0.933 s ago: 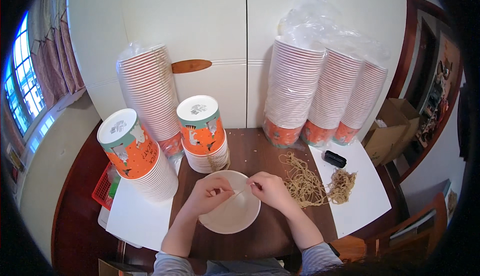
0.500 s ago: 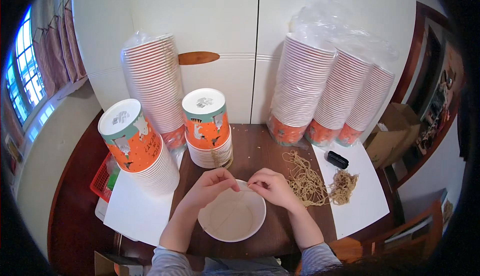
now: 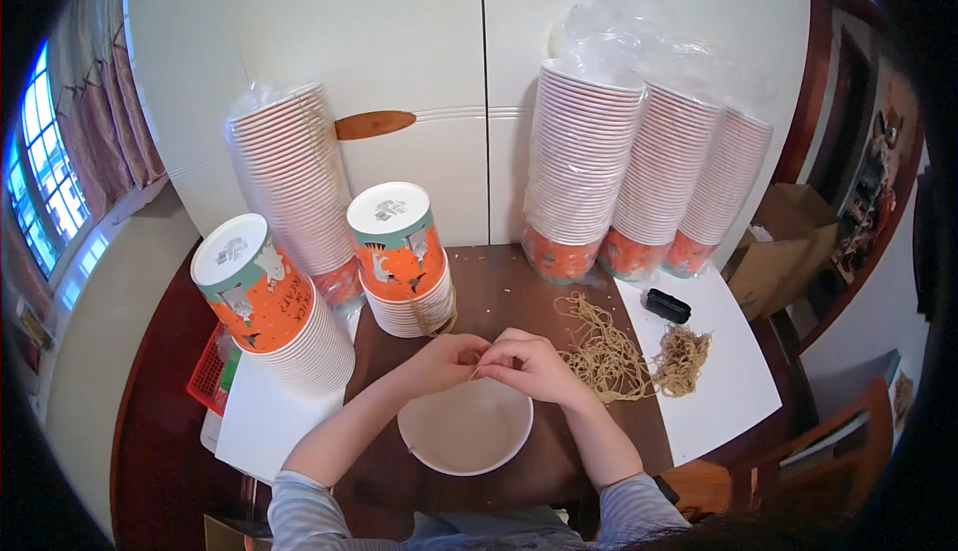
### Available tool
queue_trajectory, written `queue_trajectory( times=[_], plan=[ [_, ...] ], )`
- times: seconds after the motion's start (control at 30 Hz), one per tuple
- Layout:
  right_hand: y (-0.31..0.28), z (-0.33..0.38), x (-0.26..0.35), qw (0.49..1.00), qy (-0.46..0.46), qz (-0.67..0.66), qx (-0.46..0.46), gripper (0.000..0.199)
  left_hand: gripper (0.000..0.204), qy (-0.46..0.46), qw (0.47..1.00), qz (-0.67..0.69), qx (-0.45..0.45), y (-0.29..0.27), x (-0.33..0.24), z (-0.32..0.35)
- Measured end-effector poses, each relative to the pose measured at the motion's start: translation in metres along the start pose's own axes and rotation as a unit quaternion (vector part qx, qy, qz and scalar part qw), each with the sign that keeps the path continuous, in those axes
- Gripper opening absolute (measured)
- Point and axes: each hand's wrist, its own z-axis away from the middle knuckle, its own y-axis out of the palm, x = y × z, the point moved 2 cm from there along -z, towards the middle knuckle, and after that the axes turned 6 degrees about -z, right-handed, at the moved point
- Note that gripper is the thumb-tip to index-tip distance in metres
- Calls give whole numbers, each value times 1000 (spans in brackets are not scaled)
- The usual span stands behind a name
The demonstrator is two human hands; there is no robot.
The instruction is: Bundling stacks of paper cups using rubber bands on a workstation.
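Note:
My left hand (image 3: 449,363) and my right hand (image 3: 527,362) meet over the far rim of a round white open container (image 3: 467,436). Their fingertips are pinched together on a thin piece of brown twine, of which only a short bit shows below them. Just beyond my left hand stands a short stack of upside-down orange paper buckets (image 3: 397,262), with twine hanging down its right side. To the right of my right hand lies a loose tangle of twine (image 3: 611,356) on the brown table.
A taller upside-down bucket stack (image 3: 269,291) leans at the left. Behind it rises a plastic-wrapped stack (image 3: 289,172); several more wrapped stacks (image 3: 579,157) stand back right. A black object (image 3: 667,305) and a twine bundle (image 3: 683,361) lie on white board (image 3: 714,406). A red basket (image 3: 207,371) sits low left.
My hands were slightly apart with a strand stretching down across the container; now they have come together, fingertips touching. The whole view has shifted slightly.

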Motion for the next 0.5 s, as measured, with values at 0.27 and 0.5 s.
queue_trajectory(
  times=[0.27,0.5],
  plan=[
    [-10,2,2,1000,1,24,-18,11,14,-53,998,29,22,11,15,-11],
    [-35,7,-4,996,86,20,-29,21,19,-62,997,39,5,11,2,-5]
  ],
)
